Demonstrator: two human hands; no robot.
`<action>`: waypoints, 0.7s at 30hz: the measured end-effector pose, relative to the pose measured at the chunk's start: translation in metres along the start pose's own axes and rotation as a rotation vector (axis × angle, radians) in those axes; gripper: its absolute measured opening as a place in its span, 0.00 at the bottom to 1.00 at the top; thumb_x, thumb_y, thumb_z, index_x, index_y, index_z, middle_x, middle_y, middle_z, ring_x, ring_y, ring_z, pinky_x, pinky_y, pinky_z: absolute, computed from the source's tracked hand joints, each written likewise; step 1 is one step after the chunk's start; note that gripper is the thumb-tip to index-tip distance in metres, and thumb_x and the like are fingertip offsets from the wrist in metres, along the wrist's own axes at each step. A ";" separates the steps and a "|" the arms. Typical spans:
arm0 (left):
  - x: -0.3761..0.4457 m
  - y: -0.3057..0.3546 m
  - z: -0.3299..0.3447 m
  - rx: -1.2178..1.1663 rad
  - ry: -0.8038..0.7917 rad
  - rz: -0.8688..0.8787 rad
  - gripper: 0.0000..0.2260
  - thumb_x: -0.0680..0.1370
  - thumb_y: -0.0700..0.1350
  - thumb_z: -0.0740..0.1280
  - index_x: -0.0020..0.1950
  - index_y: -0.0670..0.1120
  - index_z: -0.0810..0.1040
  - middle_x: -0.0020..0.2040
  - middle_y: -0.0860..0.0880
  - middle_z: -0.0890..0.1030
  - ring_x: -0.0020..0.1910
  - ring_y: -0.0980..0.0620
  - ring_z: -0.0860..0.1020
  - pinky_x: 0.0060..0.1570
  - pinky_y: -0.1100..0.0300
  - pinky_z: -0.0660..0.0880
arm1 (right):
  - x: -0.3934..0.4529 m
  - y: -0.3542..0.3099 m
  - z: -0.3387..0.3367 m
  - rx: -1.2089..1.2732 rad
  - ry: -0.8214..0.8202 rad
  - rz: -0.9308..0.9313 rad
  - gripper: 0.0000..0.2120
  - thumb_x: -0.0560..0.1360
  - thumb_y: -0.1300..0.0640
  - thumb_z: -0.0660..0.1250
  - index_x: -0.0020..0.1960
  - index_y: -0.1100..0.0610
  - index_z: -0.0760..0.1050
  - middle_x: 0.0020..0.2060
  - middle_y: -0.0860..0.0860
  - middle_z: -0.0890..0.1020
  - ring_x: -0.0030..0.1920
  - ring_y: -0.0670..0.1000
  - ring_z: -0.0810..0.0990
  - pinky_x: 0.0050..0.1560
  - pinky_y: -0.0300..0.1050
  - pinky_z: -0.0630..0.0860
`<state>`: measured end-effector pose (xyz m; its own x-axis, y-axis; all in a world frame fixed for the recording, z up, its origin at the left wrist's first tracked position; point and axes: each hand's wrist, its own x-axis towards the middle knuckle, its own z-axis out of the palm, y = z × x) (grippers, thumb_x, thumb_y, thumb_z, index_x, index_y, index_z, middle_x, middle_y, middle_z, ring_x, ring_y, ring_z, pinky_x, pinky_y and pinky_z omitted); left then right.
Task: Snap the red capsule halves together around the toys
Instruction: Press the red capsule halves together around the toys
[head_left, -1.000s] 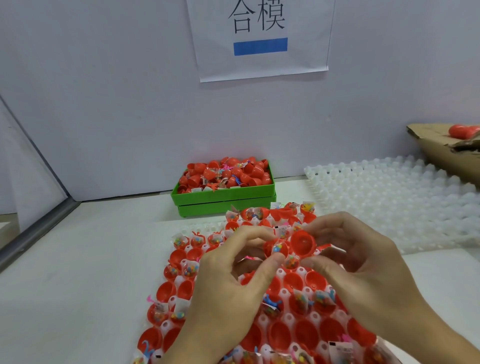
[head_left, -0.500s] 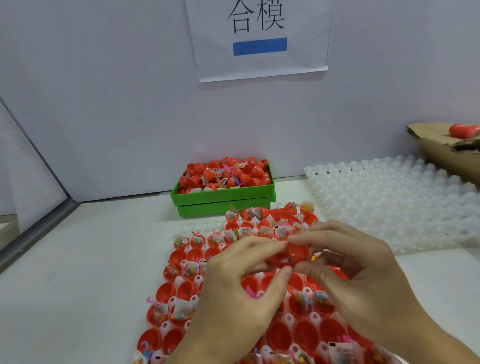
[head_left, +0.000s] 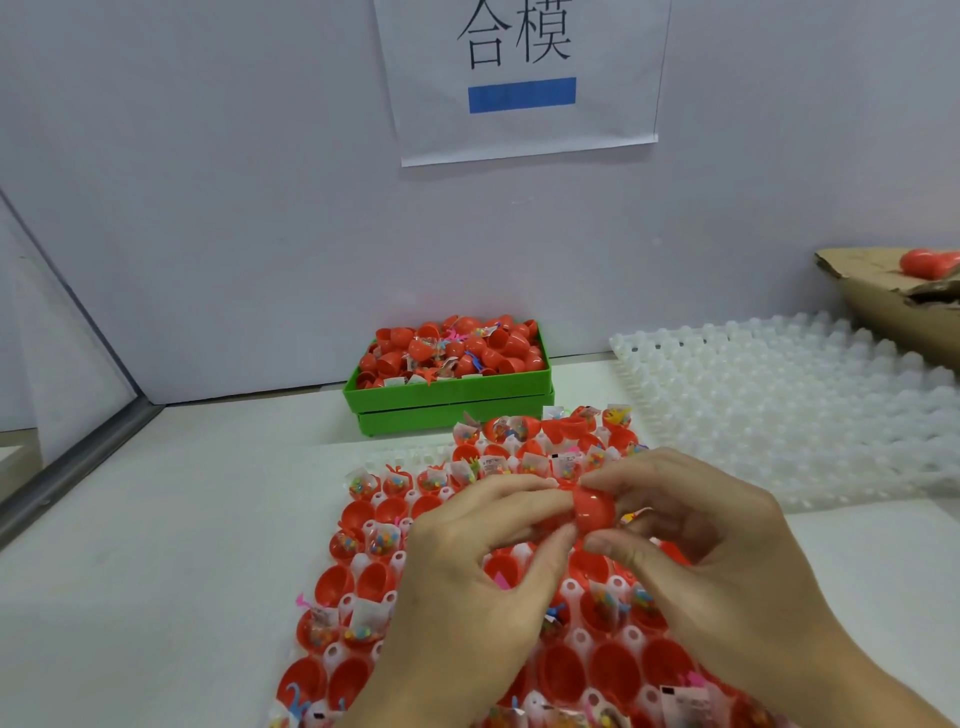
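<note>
A red capsule (head_left: 594, 512) sits between both hands above the white holder tray (head_left: 571, 592). My left hand (head_left: 467, 577) pinches its left end with thumb and forefinger. My right hand (head_left: 722, 561) pinches its right half the same way. The two halves look pushed together; the seam is hidden by fingers. The tray below holds several open red capsule halves (head_left: 336, 584), many with small bagged toys (head_left: 384, 543) in them.
A green bin (head_left: 447, 397) heaped with red halves and toys stands at the back by the wall. An empty white bumpy tray (head_left: 789, 405) lies to the right. A cardboard box (head_left: 893, 306) with a red capsule (head_left: 922, 262) sits at the far right.
A second ago the hands held two separate open halves with a toy showing. They have since been brought together into one closed-looking capsule, and both hands moved slightly lower.
</note>
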<state>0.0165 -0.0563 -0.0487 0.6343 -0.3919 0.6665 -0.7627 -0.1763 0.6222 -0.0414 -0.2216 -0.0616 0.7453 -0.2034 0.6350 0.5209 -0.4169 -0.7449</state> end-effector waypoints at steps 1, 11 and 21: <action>0.000 0.001 -0.001 -0.019 -0.006 -0.004 0.14 0.71 0.40 0.73 0.55 0.53 0.85 0.50 0.58 0.84 0.51 0.60 0.82 0.45 0.67 0.80 | 0.000 0.000 0.000 0.010 0.008 0.008 0.19 0.66 0.61 0.76 0.53 0.44 0.82 0.47 0.46 0.84 0.43 0.53 0.84 0.40 0.45 0.82; 0.005 0.002 -0.006 -0.375 -0.065 -0.224 0.19 0.66 0.40 0.76 0.55 0.55 0.85 0.51 0.51 0.84 0.53 0.53 0.83 0.49 0.62 0.81 | -0.001 -0.006 0.003 0.175 0.014 0.105 0.18 0.64 0.61 0.79 0.51 0.47 0.83 0.43 0.54 0.85 0.42 0.56 0.85 0.44 0.53 0.83; 0.005 0.003 -0.008 -0.331 -0.065 -0.268 0.13 0.66 0.47 0.74 0.49 0.59 0.86 0.48 0.60 0.86 0.51 0.61 0.83 0.47 0.70 0.78 | 0.000 -0.012 0.005 0.224 0.018 0.148 0.20 0.63 0.61 0.75 0.53 0.45 0.85 0.45 0.51 0.87 0.44 0.53 0.86 0.48 0.42 0.82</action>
<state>0.0190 -0.0514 -0.0403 0.7871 -0.4293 0.4429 -0.4837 0.0160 0.8751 -0.0459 -0.2123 -0.0538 0.8135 -0.2642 0.5181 0.4877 -0.1755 -0.8552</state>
